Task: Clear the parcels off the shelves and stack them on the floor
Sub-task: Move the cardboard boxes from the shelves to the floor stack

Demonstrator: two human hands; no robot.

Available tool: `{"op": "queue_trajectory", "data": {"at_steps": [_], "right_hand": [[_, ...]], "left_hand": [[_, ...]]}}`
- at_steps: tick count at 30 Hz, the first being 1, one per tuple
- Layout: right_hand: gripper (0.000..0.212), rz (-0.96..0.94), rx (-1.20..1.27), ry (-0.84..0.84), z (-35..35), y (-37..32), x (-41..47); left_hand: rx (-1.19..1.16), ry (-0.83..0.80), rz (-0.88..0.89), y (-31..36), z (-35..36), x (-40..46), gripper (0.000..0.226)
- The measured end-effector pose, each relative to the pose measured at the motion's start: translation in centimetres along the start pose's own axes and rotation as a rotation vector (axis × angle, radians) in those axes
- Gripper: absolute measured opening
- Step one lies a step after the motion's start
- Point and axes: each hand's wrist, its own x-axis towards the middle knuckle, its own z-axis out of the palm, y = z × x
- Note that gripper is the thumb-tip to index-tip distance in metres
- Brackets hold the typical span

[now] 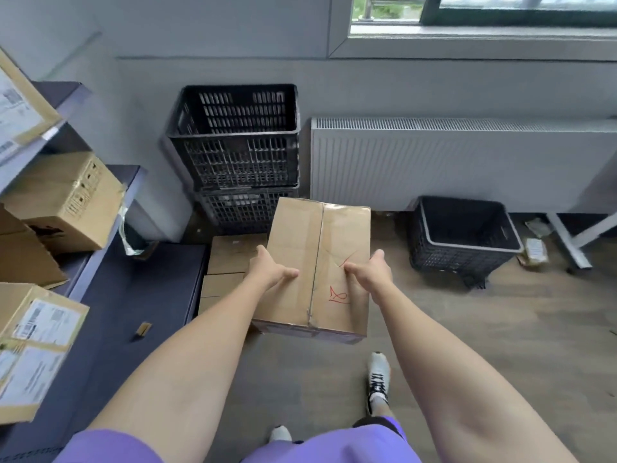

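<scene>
Between both hands' curled fingers [287, 273], clamped by its sides, hangs the parcel [317, 262].

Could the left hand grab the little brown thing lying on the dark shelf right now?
Probably not yet. The left hand grips the cardboard box together with the right hand. Nothing blocks the small brown piece, but the box must go down first.
</scene>
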Motion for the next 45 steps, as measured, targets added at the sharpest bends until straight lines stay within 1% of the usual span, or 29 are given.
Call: {"op": "queue_trajectory", "data": {"at_steps": [5, 9, 13, 20, 25, 29, 32, 36, 40, 45], "right_hand": [[0.061, -0.058, -0.035, -0.082, -1.8, -2.8, 8.3], [0.06, -0.121, -0.078, -0.201, -3.2, -6.2, 14.0], [0.059, -0.217, -0.185, -0.321, -3.3, -9.9, 18.0], [0.055, -0.331, -0.318, -0.51, 1.8, -15.1, 21.1], [0.052, -0.379, -0.408, -0.592, 6.9, -17.6, 22.5], [0.053, -0.389, -0.479, -0.59, 10.1, -19.7, 25.2], [0.053, -0.398, -0.584, -0.564, 11.5, -21.9, 28.0], [0.053, -0.467, -0.692, -0.576, 13.2, -25.0, 31.3], [0.045, -0.491, -0.756, -0.602, 15.6, -27.3, 33.3], [0.041, -0.474, -0.818, -0.691, 19.1, -28.6, 35.5]], "left_hand": [[-0.04, 0.082, -0.099, 5.0, 2.2, 3.8, 0.119], [-0.089, 0.173, -0.204, 8.7, 3.1, 6.0, 0.119], [-0.117, 0.241, -0.321, 10.4, 3.0, 7.4, 0.117], [-0.283, 0.386, -0.509, 8.7, 2.2, 9.0, 0.114], [-0.337, 0.463, -0.626, 6.0, 1.6, 11.1, 0.116], [-0.419, 0.467, -0.648, 4.6, 1.6, 15.3, 0.113], [-0.477, 0.435, -0.665, 4.7, 1.9, 19.0, 0.11], [-0.611, 0.411, -0.697, 5.6, 2.7, 22.6, 0.116], [-0.684, 0.444, -0.757, 6.3, 2.6, 24.8, 0.117], [-0.716, 0.483, -0.859, 5.8, 1.7, 27.2, 0.101]]}}
